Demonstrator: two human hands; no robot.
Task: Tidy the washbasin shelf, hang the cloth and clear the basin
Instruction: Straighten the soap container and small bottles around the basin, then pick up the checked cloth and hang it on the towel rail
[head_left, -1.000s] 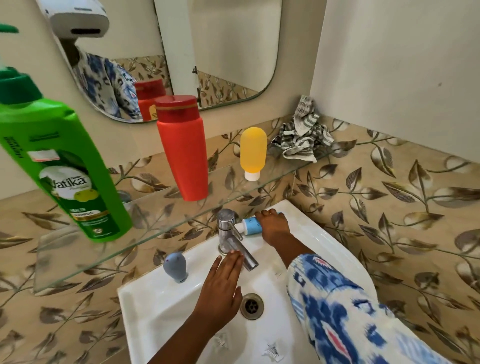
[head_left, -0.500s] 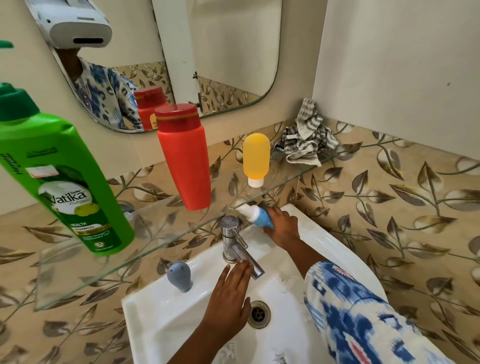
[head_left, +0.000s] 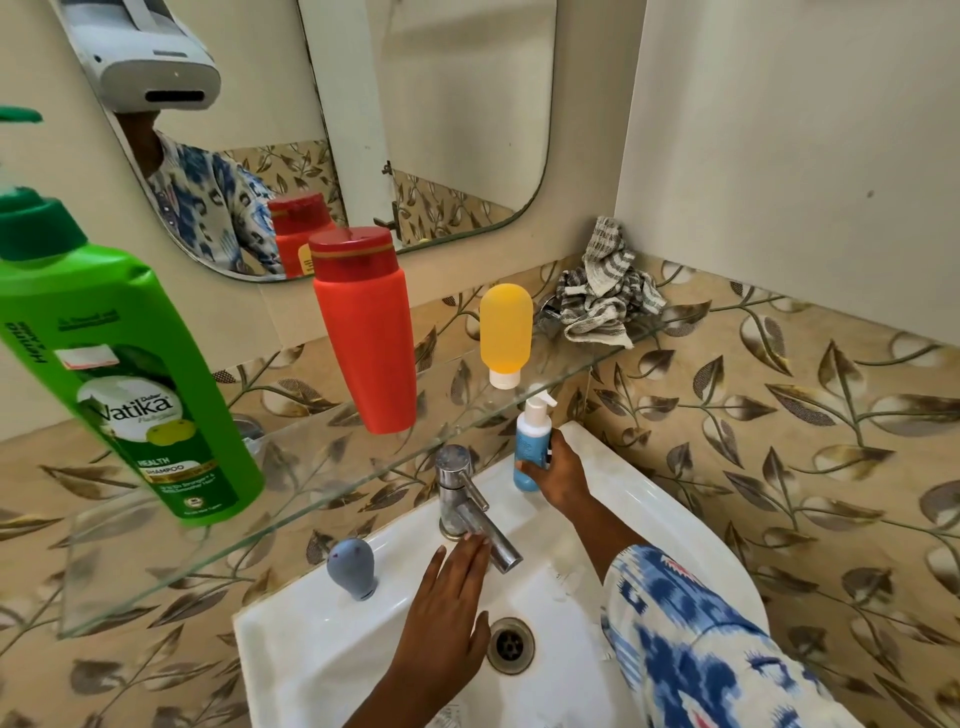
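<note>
My right hand (head_left: 563, 475) grips a small blue and white pump bottle (head_left: 531, 447), held upright just under the front edge of the glass shelf (head_left: 291, 514), above the back rim of the white basin (head_left: 675, 525). My left hand (head_left: 441, 618) hovers flat and open inside the basin, fingertips close to the steel tap (head_left: 462, 499). On the shelf stand a green shampoo bottle (head_left: 130, 374), a red bottle (head_left: 366, 332) and a yellow tube (head_left: 505, 332) on its cap. A crumpled striped cloth (head_left: 602, 291) lies at the shelf's right end.
A grey bulb-shaped object (head_left: 352, 569) stands on the basin's left rim. The drain (head_left: 510, 644) is open beside my left hand. A mirror (head_left: 415, 130) hangs above the shelf, and a white dispenser (head_left: 150, 62) is mounted at upper left. Leaf-patterned tiles cover the walls.
My right hand has lifted the pump bottle from lying on the basin rim behind the tap and turned it upright near the shelf edge. My left hand stays by the tap.
</note>
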